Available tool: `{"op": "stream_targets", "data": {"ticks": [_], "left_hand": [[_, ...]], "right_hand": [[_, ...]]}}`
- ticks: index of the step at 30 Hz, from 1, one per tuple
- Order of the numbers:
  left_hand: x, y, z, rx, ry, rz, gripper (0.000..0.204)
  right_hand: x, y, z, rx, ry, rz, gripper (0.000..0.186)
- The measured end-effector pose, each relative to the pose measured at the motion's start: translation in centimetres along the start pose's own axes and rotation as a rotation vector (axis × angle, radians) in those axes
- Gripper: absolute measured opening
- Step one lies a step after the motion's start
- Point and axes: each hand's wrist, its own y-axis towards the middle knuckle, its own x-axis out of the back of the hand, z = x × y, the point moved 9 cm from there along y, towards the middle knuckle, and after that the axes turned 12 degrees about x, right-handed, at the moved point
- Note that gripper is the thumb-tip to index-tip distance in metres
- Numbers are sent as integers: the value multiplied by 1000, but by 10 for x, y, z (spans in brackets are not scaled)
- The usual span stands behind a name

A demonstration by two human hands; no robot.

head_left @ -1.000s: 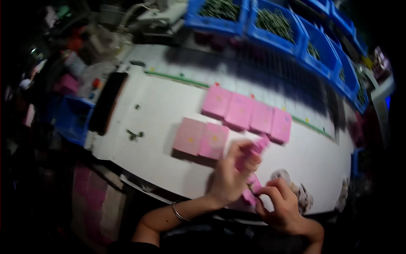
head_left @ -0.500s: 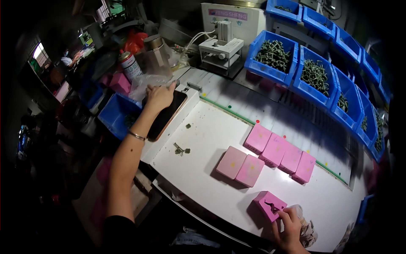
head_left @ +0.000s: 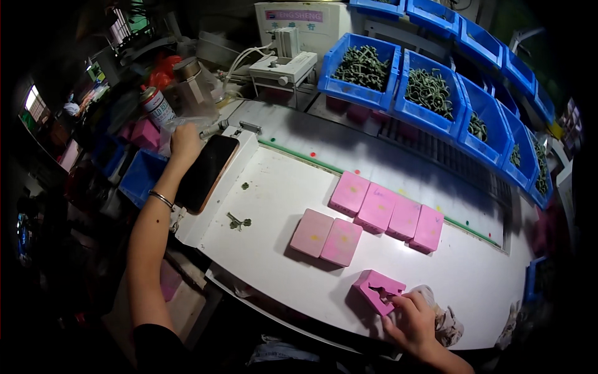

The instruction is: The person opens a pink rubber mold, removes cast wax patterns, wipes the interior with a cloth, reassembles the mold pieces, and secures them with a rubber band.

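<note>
Open pink block [head_left: 367,292]: one, on the near part of the counter [head_left: 261,262], an irregular dark hollow in its upper face.
Right hand [head_left: 416,316]: fingers grasping the open block at its right side, thumb at the near edge, fingertips by the hollow.
Left hand [head_left: 185,142]: at the far left, just beside the upper end of the phone; cannot tell whether its fingers are clenched or released.
Bracelet [head_left: 161,199]: one, metal, on the left wrist.
Phone [head_left: 210,169]: one, dark screen, lying along the counter's left edge.
Pink blocks, row [head_left: 377,207]: four, side by side, near the green strip [head_left: 305,160].
Pink blocks, pair [head_left: 313,232]: two, side by side, between the row and the open block.
Small pieces [head_left: 238,221]: two, dark green, apart, right of the phone.
Cloth [head_left: 450,325]: one, crumpled, just beside the right hand.
Blue bins [head_left: 355,93]: several, far right, some holding grey-green pieces [head_left: 361,67].
Spray can [head_left: 157,106]: one, upper left.
</note>
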Motion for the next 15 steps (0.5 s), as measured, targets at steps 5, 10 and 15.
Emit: {"op": "stream_targets", "data": {"ticks": [5,10,15], "left_hand": [[6,-3,-3,-68,-122,-58,6],[73,-64,-88,-412,-410,-262,18],[116,-175,-207,-778,-852,256,25]], "right_hand": [[0,3,1,-42,-9,-24,42],[5,17,4,33,11,-67,35],[25,25,13,168,-103,-102,36]]}}
